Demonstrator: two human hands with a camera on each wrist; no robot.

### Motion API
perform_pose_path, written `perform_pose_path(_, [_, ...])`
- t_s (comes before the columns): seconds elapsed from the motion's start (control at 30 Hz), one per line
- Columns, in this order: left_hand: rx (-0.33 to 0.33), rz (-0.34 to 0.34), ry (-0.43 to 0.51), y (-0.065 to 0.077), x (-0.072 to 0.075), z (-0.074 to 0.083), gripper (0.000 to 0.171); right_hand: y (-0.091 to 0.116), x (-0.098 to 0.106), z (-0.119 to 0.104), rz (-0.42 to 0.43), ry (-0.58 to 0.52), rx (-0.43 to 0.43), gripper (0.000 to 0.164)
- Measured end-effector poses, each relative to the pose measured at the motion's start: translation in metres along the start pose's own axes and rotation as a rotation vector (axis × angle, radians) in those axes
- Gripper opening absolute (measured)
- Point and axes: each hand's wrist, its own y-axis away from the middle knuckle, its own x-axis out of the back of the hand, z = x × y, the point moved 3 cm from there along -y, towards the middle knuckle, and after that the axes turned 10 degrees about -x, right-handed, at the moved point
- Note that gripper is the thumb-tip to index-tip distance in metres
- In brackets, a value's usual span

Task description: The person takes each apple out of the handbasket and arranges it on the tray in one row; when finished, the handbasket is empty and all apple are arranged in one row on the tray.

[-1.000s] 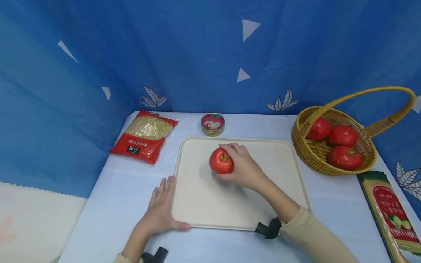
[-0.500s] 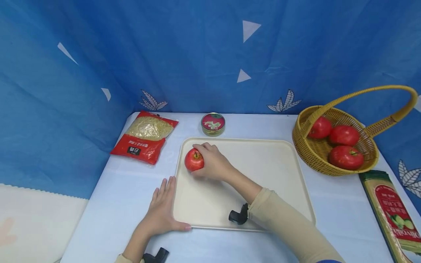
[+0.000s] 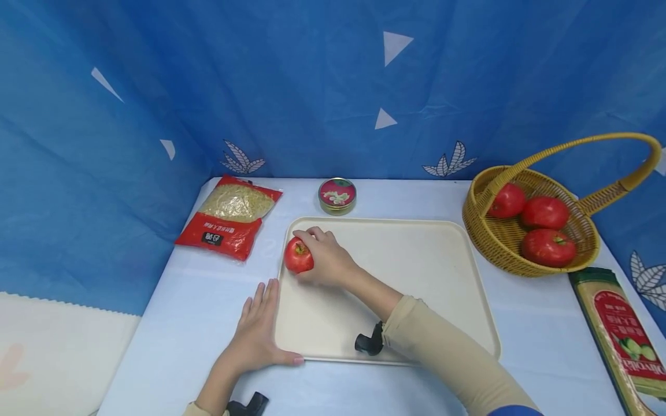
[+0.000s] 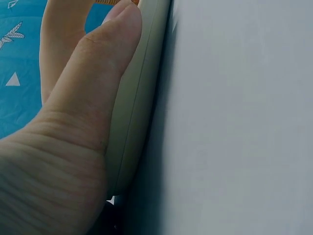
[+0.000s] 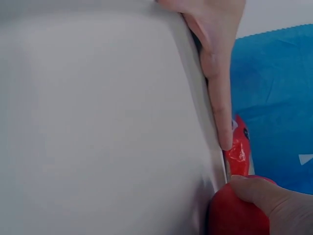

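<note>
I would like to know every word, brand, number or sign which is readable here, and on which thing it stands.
"Olivoil...", probably, its ending unclear: on the long pack at the right.
Pale characters on the same pack: too blurred to read.
White characters and dark label on the red bag: too small to read.
Tin: no readable text.

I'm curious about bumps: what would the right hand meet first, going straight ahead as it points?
With the apple, the right hand would probably meet the tray's left rim first; if lifted clear, which I can't tell, then the red food bag.
</note>
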Motion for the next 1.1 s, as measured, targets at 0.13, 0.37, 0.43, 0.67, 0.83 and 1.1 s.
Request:
perform_pose_path(0.13, [0.006,-0.007,0.002,0.0,0.0,0.0,0.16,0.002,-0.003,-0.001,-0.001,0.001,0.008,0.094])
perform_pose_path(0.37, [-0.002,0.008,-0.008,0.001,0.0,0.0,0.161,0.003,-0.004,0.002,-0.001,0.031,0.025,0.099])
perform_pose_path(0.43, [-0.002,0.009,-0.007,0.001,0.0,0.0,0.161,0.005,-0.002,0.004,0.003,0.04,0.034,0.101])
perform_pose_path(0.67, [0.005,0.001,0.006,0.0,-0.001,0.0,0.162,0.025,0.021,0.014,0.069,-0.017,0.074,0.096])
perform_pose_path(0.83, [0.011,0.015,0.022,0.001,-0.001,0.001,0.16,0.053,0.049,0.034,0.145,-0.096,0.083,0.086])
perform_pose_path(1.1, [0.028,-0.023,0.033,0.0,-0.001,0.0,0.158,0.101,0.104,0.091,0.318,-0.204,0.038,0.075])
